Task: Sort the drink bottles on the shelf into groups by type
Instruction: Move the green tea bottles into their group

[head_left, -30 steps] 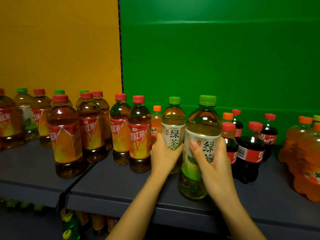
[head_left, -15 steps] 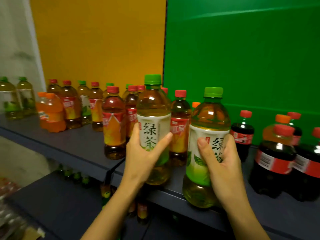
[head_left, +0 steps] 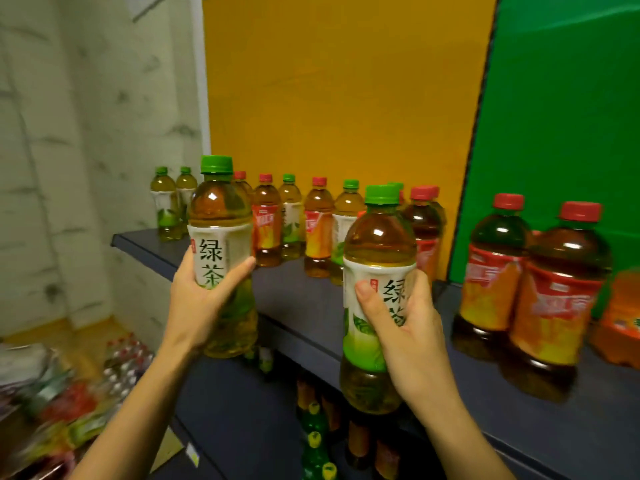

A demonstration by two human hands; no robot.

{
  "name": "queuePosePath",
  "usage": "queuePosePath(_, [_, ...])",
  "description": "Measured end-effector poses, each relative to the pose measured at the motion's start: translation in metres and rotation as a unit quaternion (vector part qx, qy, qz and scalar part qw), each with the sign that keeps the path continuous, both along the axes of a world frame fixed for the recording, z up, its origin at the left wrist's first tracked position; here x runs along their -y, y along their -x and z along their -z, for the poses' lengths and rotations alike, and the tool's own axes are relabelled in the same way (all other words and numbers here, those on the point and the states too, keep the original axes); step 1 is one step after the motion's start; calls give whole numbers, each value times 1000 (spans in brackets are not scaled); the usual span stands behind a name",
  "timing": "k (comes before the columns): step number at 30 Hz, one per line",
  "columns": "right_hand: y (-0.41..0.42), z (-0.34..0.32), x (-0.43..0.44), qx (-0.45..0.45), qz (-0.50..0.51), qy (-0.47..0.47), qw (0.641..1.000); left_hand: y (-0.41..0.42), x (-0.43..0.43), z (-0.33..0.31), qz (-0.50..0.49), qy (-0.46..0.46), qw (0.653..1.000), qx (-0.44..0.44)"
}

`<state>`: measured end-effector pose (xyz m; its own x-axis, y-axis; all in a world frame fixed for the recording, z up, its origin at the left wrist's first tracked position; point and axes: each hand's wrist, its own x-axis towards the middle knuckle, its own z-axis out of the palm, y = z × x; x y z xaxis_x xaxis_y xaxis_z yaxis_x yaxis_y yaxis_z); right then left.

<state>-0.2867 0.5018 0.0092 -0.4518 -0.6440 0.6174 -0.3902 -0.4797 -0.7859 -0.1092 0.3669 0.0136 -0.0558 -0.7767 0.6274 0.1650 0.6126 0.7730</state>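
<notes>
Off the shelf [head_left: 298, 299], my left hand [head_left: 197, 306] grips a 绿茶 bottle [head_left: 221, 209] upright; to its right, my right hand [head_left: 412, 334] grips its twin [head_left: 379, 237].

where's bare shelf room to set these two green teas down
Bare shelf runs along the front edge, between the left-hand bottle and right-hand bottle, before the back row. A strip fronts the far-left green pair. Crowded: the red-capped bottles at right.

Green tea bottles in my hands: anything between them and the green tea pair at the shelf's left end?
Nothing visible does. The iced tea bottles stand right of that green tea pair, not in front.
</notes>
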Motion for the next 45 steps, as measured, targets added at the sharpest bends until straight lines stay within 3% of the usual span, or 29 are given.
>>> queuePosePath(21, [-191,-2,321,22,-55,10,998,-199,267,8,-106,-4,991,80])
queuePosePath(38, [-238,-1,558,25,102,49,993,-223,529,-7,-117,38,986,109])
queuePosePath(45, [-236,6,600,18,181,16,983,-203,587,-2,-42,21,993,105])
